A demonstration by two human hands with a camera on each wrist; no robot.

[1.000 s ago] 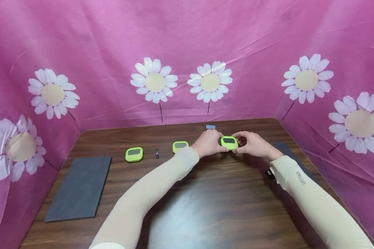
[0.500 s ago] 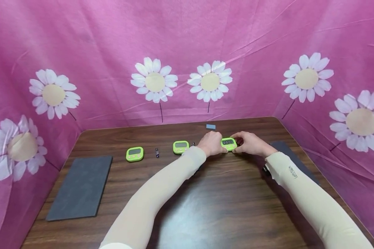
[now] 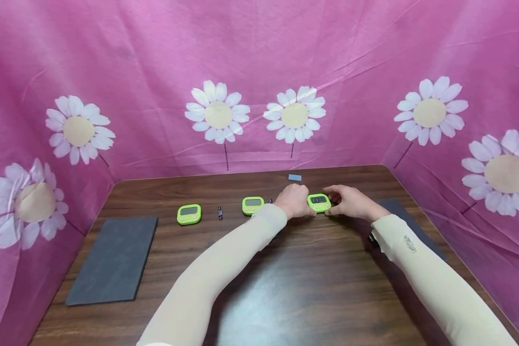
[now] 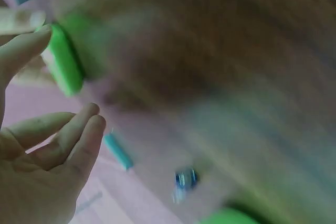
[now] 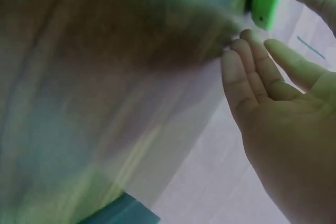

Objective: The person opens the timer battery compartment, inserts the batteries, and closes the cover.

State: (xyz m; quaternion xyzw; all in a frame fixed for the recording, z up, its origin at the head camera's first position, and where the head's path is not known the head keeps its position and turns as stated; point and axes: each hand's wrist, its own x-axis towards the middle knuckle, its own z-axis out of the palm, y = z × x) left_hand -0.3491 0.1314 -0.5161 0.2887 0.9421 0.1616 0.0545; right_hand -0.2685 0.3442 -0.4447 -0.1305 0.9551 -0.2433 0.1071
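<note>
In the head view, a lime-green digital kitchen timer [image 3: 319, 203] sits between my two hands, with digits on its display. My left hand [image 3: 295, 199] is at its left side; in the left wrist view, the left thumb overlaps the green timer body [image 4: 65, 64] while the other fingers, loosely extended, stay apart from it. My right hand [image 3: 350, 202] pinches the right edge, thumb on the near side and fingers on the far side. The right wrist view shows only one end of the timer [image 5: 265, 3]. Its back is mostly hidden.
Two more green timers [image 3: 189, 215] [image 3: 253, 204] with blank displays lie leftward. Small batteries [image 3: 220, 213] [image 3: 270, 201] lie beside them. A blue block [image 3: 294, 178] is behind the hands. Dark pads [image 3: 112, 259] [image 3: 400, 216] lie at both sides; a pink floral curtain [image 3: 259, 57] surrounds the table.
The left hand has shifted slightly right since the first frame. The timer between the hands has tipped a little and its digits show from a changed angle. The other things stay put.
</note>
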